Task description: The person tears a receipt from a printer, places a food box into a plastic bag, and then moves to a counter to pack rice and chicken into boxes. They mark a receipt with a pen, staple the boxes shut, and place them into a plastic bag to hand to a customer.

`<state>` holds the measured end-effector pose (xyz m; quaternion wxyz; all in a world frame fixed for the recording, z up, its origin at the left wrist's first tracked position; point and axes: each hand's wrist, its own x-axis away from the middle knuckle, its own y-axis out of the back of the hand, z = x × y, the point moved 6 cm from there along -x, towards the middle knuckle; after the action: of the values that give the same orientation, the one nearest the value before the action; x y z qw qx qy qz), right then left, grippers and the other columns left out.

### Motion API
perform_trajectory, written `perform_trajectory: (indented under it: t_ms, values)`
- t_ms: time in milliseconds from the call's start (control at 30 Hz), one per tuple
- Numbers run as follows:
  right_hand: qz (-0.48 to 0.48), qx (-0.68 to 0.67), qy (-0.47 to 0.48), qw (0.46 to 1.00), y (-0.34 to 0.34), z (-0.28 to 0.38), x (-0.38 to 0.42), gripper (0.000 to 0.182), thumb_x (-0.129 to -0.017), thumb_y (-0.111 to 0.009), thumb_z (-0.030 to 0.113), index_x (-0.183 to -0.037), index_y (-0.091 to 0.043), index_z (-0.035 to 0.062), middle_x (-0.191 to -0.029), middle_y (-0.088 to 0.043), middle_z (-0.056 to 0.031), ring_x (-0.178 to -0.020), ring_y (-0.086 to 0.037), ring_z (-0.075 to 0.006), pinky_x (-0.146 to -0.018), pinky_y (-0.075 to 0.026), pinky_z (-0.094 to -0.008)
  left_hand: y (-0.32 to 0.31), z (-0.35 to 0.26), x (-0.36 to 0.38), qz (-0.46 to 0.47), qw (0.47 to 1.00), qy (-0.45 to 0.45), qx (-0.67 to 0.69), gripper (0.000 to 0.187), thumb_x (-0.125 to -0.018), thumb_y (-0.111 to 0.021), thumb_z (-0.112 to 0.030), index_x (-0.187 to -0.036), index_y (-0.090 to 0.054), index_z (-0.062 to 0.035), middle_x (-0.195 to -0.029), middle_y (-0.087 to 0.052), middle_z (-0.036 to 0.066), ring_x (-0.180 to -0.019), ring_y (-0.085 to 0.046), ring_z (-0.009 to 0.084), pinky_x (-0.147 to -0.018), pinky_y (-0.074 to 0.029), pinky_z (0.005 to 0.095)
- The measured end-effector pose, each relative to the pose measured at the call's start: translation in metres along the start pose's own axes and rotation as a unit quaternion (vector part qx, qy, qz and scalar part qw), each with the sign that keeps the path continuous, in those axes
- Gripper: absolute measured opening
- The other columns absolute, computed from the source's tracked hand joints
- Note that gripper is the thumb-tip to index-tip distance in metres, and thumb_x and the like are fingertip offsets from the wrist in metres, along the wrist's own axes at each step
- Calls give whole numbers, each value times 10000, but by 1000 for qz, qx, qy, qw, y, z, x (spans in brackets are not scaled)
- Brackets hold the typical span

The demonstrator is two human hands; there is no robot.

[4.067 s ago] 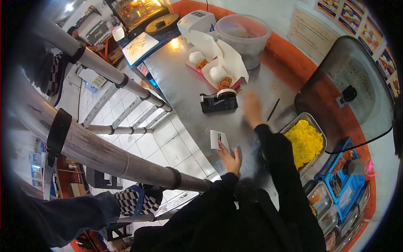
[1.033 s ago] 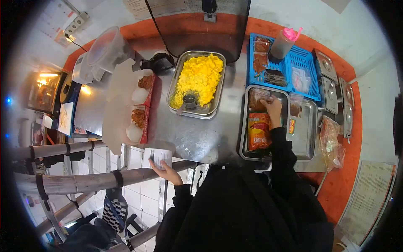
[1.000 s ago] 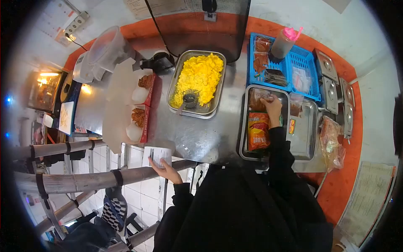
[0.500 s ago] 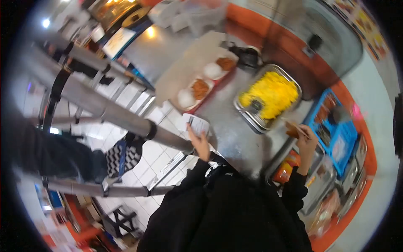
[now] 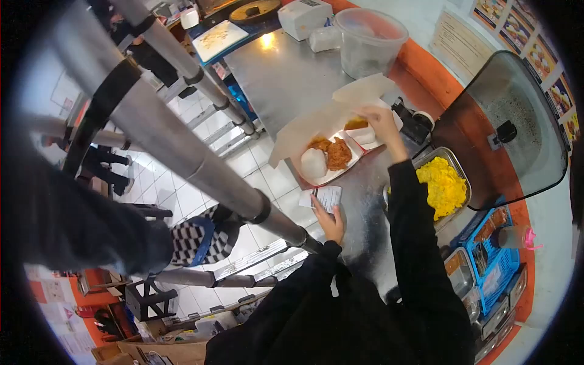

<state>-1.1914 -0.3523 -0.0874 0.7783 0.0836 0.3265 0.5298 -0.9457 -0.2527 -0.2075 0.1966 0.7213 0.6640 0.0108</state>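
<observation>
My left hand holds a small printed paper slip at the counter's front edge. My right hand reaches over the farther of two food boxes, its fingers closed at a small brown packet. The fingertips are partly hidden. Under that hand a white bundle lies in the farther box. The nearer box contains a piece of fried chicken, a rounded white bundle and another brown item. Both cardboard lids stand open.
Behind my right forearm sits a metal tray of shredded yellow food with a raised dark clear lid. A blue basket is at the right, a plastic tub at the back. Metal railing runs along the left.
My right hand has moved left, from beside the blue basket to the farther box. A brown item now lies beside the nearer box's chicken. The view has shifted; my left hand still holds the slip.
</observation>
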Motion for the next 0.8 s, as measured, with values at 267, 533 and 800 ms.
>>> perform_trajectory:
  t_ms: [267,533,800]
  values:
    - [-119,135,-96,979,74,-60,20,275,-667,-622,121,-911,-584,0,-829,-608,-151,-774,-593,-225,-692,-451,-288,-8,-4,2,23,1000,1,-17,654,-803,-450,-235,-1304,-125,31,-1311,-202,258,-1186,-236,376,-989,-148,398]
    - [-44,237,-105,965,-6,-50,40,324,-677,-635,322,-754,-604,8,-747,-580,-131,-791,-556,-267,-643,-456,-342,-20,11,-56,-156,982,99,24,591,-864,-397,-261,-1304,-120,19,-1354,-129,201,-1253,-135,299,-1020,-96,346]
    - [-13,354,-229,907,10,-54,22,181,-734,-545,170,-866,-626,75,-767,-592,-122,-744,-559,-303,-706,-443,-359,-16,30,-99,-191,978,85,26,516,-869,-367,-154,-1305,-141,3,-1349,-166,188,-1240,-189,300,-1009,-145,357]
